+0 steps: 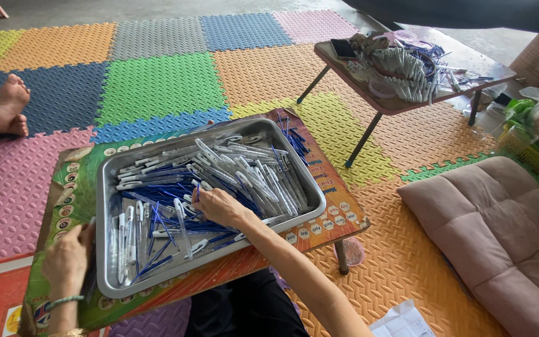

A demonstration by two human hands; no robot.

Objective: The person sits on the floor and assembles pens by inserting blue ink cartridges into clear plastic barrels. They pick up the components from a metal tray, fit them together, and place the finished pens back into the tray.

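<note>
Well, steel tray (pixel 110 187) w/ clear pen barrels (pixel 251 175), blue refills (pixel 157 234).

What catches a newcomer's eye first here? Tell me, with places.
The metal tray heaped with blue and white pen parts sits mid-frame on a low printed table; the right hand digs into the pile and the left hand rests at the tray's left edge. Around it spreads a bright patchwork of foam floor mats, with a second small table of parts at upper right.
</note>
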